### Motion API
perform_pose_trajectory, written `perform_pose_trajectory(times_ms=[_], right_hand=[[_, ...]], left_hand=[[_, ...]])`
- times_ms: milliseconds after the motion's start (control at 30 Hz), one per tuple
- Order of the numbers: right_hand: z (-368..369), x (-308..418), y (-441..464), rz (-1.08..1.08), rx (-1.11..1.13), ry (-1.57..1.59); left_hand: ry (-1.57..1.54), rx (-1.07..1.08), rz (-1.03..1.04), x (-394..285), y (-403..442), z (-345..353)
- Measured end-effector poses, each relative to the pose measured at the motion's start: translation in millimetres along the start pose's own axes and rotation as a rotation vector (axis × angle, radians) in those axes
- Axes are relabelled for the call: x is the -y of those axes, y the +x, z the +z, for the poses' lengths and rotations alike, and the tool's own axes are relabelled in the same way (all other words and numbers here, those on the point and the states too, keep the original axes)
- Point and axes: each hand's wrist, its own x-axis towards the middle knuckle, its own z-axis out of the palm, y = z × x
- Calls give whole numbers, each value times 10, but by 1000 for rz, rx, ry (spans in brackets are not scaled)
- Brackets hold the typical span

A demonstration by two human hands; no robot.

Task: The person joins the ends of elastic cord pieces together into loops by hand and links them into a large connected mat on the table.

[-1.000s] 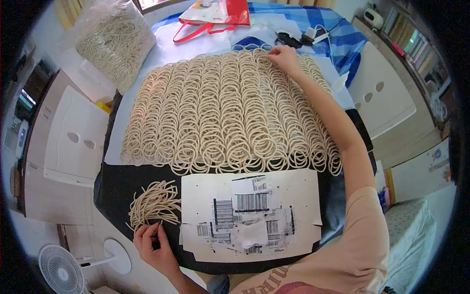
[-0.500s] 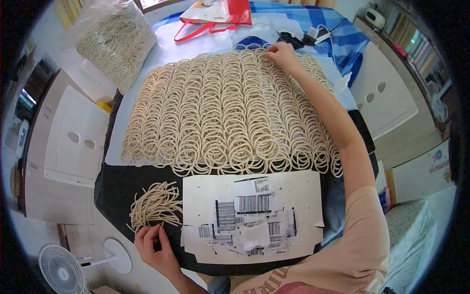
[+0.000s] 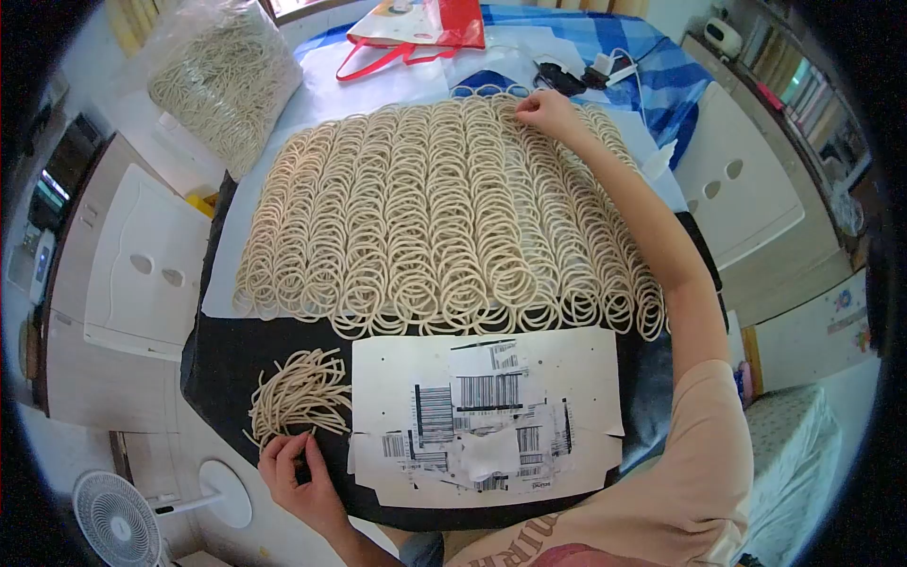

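Observation:
Rows of overlapping beige cord rings (image 3: 411,208) cover much of the table in front of me. At the far edge of these rows, right of the middle, my right hand (image 3: 550,115) has its fingers pinched on a beige ring, partly hidden by the fingertips. Loose straight beige cord pieces (image 3: 300,392) lie in a small pile at the near left. My left hand (image 3: 298,477) is just below that pile, thumb and forefinger pressed together at its lower edge. What sits between those fingertips is too small to make out.
A card sheet with barcode labels (image 3: 487,420) lies at the table's near side. A clear bag of beige cords (image 3: 222,90) stands at the back left. Farther back are a red and white bag (image 3: 416,28) and black and white cables (image 3: 586,76). A fan (image 3: 118,520) stands at the lower left.
My right hand has come slightly toward me and right along the ring column, fingers still pinched. My left hand has hardly moved.

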Motion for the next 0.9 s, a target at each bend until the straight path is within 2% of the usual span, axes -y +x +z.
perform_pose_trajectory(times_ms=[300,567,700,900], right_hand=[[-5,7,46,109,5,-31],[-4,-60,95,59,-71,-42],[-167,132,-66,65,-94,29],[-412,365,-461,12,-30,161]], left_hand=[[-22,18,-72,-39,1,-7],[-20,17,-61,-57,-2,-15],[-20,23,-37,-52,6,-23],[-113,18,-68,-24,-22,-18]])
